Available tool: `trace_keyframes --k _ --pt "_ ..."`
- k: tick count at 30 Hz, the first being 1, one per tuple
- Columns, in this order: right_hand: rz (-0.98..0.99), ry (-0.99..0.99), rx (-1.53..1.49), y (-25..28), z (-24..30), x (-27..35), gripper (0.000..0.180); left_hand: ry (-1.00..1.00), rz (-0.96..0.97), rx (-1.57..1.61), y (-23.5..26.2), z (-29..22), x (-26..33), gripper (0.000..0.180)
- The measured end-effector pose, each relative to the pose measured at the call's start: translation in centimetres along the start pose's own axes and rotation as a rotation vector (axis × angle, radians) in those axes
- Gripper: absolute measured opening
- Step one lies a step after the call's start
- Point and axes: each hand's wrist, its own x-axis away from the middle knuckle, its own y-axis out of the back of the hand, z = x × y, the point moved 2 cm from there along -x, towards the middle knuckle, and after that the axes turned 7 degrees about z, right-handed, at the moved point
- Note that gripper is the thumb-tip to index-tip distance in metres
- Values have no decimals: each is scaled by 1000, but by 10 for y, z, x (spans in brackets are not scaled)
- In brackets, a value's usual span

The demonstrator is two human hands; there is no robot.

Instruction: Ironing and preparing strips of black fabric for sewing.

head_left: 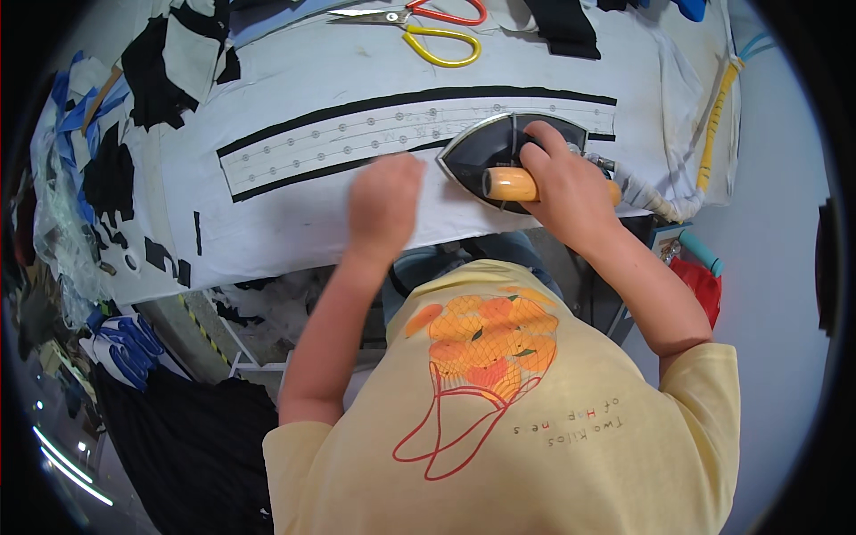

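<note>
However cluttered the room (789, 178), table (299, 227) under iron (480, 153)

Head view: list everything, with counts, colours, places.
Table: one, white, upper centre.
Iron: one, black, tan handle, right of centre.
Strip: one, white, black edges, upper middle.
Scissors: one, red and yellow handles, far side.
Scraps: several, mostly black, table left.
Plastic: one heap, clear, left.
Cord: one, yellow, right.
Cylinder: one, teal, right.
Cloth: one, black, lower left.
Shirt: one, yellow, bottom centre.
Left hand: one, bare, by strip.
Right hand: one, bare, gripping iron.
</note>
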Motion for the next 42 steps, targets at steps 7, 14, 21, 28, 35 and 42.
trace_keyframes --k 7,14,21,28,35,42 --pt "14 -36 17 4 6 1 36 123 -257 -306 -29 -15 38 71" --pt "-3 -27 20 3 6 0 35 293 -361 -358 -14 28 63 69" --pt "-6 -45 44 1 5 1 35 493 -356 -326 12 82 88 63" --pt "3 -81 48 0 2 3 37 754 -476 -423 50 151 116 53" --pt "7 -81 36 3 8 0 34 31 -330 4 47 71 38 40" --pt "-4 -78 39 4 6 2 35 -89 -347 -14 33 57 -7 21"
